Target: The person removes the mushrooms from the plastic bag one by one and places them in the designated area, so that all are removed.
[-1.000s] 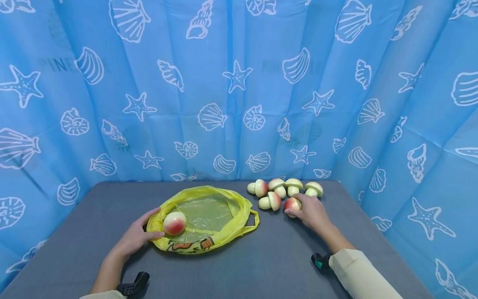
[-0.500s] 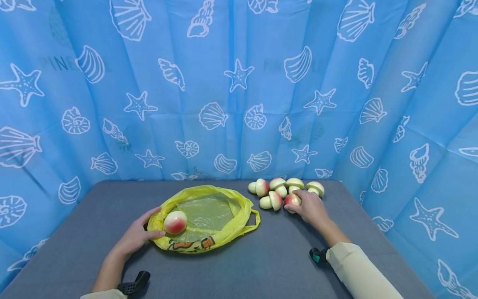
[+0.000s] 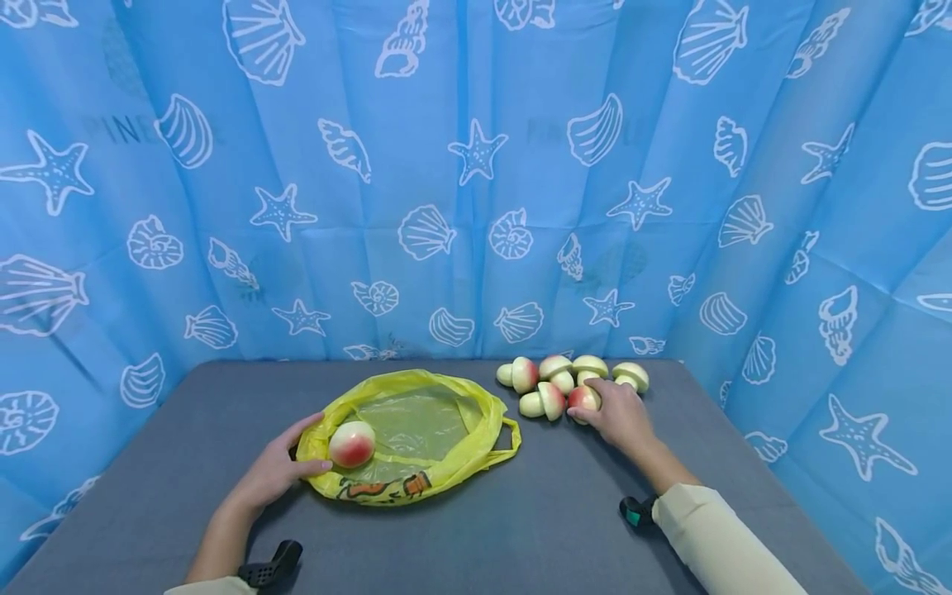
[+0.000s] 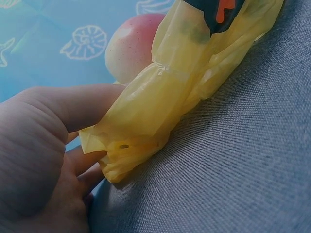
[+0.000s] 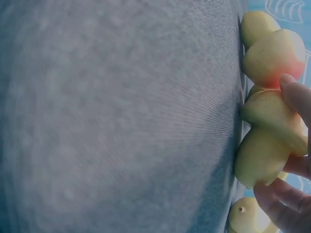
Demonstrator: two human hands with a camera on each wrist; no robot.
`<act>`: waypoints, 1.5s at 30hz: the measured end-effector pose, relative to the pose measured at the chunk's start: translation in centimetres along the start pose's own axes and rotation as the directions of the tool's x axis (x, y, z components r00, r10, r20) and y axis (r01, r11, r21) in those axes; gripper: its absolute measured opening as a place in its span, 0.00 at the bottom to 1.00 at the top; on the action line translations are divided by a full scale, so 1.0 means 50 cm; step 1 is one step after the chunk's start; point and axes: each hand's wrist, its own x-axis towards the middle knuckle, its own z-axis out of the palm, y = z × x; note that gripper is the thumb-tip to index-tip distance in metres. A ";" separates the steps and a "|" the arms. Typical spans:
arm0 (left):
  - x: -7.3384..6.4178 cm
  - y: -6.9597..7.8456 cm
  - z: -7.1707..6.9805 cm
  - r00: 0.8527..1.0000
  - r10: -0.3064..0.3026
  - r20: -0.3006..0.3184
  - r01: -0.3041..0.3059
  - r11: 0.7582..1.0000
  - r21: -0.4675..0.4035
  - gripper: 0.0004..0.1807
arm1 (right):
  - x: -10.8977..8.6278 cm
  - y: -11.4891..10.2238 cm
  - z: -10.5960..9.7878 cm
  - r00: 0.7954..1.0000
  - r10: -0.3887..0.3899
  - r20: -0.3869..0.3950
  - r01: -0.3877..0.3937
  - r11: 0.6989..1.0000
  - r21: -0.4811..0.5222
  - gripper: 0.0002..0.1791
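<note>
My left hand [image 3: 277, 473] holds the left edge of a yellow plastic bag [image 3: 467, 456], whose wide mouth lies open on the table. In the left wrist view the thumb lies along the bag's rim, with other fingers behind the plastic. One toy mushroom [image 3: 352, 445], with a red-and-cream cap, rests inside the bag near that hand. Over at the back right, my right hand [image 3: 625, 420] grips another red-capped toy mushroom [image 3: 584, 398] between thumb and fingers. The right wrist view shows its pale stem and cap [image 5: 262, 155] close over the grey cloth.
Several more toy mushrooms [image 3: 551, 401] lie grouped around the right hand, near the table's back edge. Grey cloth covers the table [image 3: 461, 545]. A blue curtain [image 3: 476, 273] with white shell prints hangs behind it. Each wrist wears a black device [image 3: 637, 512].
My right hand and its mushroom have shifted slightly back toward the other mushrooms. The left hand and bag stay in place.
</note>
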 end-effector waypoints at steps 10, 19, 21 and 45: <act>0.001 0.001 0.002 1.000 0.001 0.007 -0.001 1.000 0.019 0.50 | -0.008 -0.002 -0.010 0.994 0.090 0.065 -0.091 0.996 0.012 0.38; 0.003 -0.004 0.003 1.000 0.020 -0.010 -0.019 1.000 0.018 0.50 | -0.017 0.005 -0.024 0.996 0.057 0.067 -0.062 0.995 0.076 0.36; 0.003 -0.004 0.003 1.000 0.019 -0.009 -0.019 1.000 0.016 0.51 | -0.020 0.004 -0.029 0.997 0.045 0.070 -0.051 0.995 0.090 0.35; 0.001 -0.004 0.003 1.000 0.020 -0.006 -0.020 1.000 0.005 0.50 | -0.012 -0.001 -0.017 0.998 0.036 0.047 -0.042 0.990 0.131 0.29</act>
